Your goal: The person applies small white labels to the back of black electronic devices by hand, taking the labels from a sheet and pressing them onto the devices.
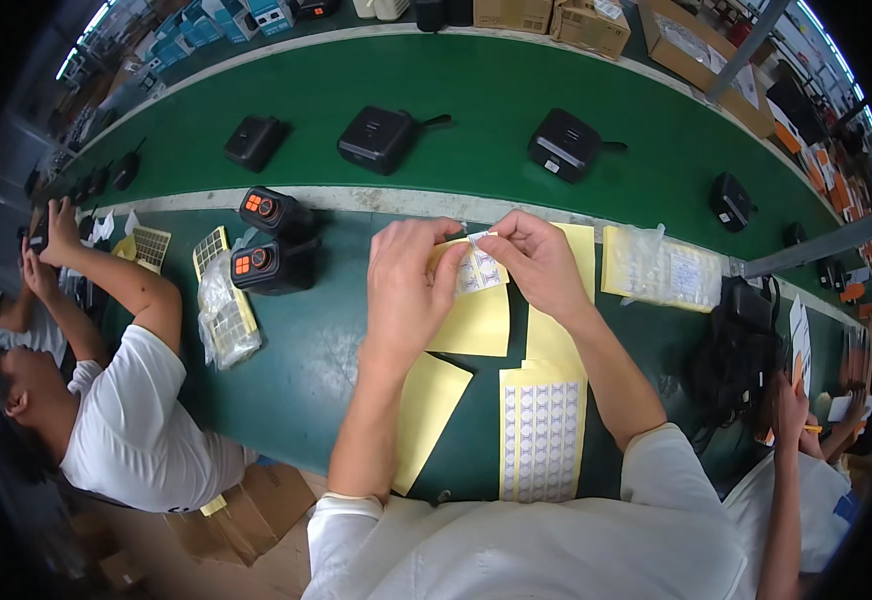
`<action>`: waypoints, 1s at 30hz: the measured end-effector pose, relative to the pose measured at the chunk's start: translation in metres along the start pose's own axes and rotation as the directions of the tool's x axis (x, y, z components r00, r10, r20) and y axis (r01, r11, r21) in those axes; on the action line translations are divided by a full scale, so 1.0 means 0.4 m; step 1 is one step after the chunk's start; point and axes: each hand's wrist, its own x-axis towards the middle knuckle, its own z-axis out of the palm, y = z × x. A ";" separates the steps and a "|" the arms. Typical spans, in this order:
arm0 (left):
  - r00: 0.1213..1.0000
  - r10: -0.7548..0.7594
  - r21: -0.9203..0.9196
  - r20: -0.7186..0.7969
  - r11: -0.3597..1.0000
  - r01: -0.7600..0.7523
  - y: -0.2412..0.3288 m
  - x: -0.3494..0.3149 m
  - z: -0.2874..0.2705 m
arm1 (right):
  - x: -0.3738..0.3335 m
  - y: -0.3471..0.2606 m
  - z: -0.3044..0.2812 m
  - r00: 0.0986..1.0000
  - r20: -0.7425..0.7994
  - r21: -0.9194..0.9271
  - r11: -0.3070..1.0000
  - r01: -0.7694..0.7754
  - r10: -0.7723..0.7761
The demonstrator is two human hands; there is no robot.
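Observation:
Both my hands meet over the green table, on a small yellow-backed label sheet (480, 275) with white printed stickers. My left hand (403, 285) pinches its left side, thumb on top. My right hand (544, 268) grips its upper right edge, fingers closed near a sticker; whether that sticker is lifted off I cannot tell. Beneath lie plain yellow sheets (476, 330), another yellow sheet (428, 420) nearer me, and a full sheet of stickers (541, 440) close to my body.
Two black devices with orange buttons (264, 268) stand at the left, near a bagged sticker pack (224, 315). Another bagged pack (661, 270) lies at right. Black box-shaped devices (378, 138) line the green conveyor belt (476, 80). People work on both sides.

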 end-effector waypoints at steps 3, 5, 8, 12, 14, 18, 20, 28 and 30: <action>0.967 0.231 0.253 -0.105 0.947 -0.199 0.005 0.002 0.001 | 0.002 -0.003 0.013 1.000 -0.002 -0.009 1.000 0.007 -0.007; 0.972 0.221 0.269 -0.078 0.944 -0.193 0.008 0.002 0.011 | 0.003 -0.021 0.018 0.998 -0.057 -0.028 1.000 0.003 -0.005; 0.994 0.088 0.121 -0.064 0.989 -0.080 -0.004 -0.002 0.018 | 0.005 -0.013 0.021 0.985 -0.099 -0.227 0.967 0.117 -0.143; 0.996 -0.083 -0.018 -0.017 0.996 0.083 -0.011 -0.006 0.002 | 0.008 -0.023 0.024 0.887 0.044 -0.541 0.735 0.408 -0.460; 0.989 -0.145 -0.026 0.003 0.989 0.145 -0.023 -0.009 -0.008 | 0.008 -0.023 0.029 0.819 0.061 -0.524 0.680 0.513 -0.571; 0.993 -0.101 -0.008 -0.061 0.995 0.100 -0.029 -0.001 -0.008 | 0.024 -0.020 0.021 0.970 -0.064 -0.076 0.970 0.229 -0.234; 0.991 -0.110 -0.146 -0.071 0.984 0.098 -0.015 0.003 -0.016 | 0.035 -0.022 0.018 0.985 -0.029 -0.049 0.985 0.167 -0.169; 0.996 -0.081 -0.035 -0.026 0.996 0.080 -0.038 0.002 -0.023 | 0.052 -0.038 0.037 0.978 0.047 -0.273 0.940 0.207 -0.203; 0.996 -0.081 -0.006 -0.026 0.997 0.081 -0.036 0.001 -0.028 | 0.055 -0.038 0.039 0.973 0.060 -0.320 0.918 0.232 -0.225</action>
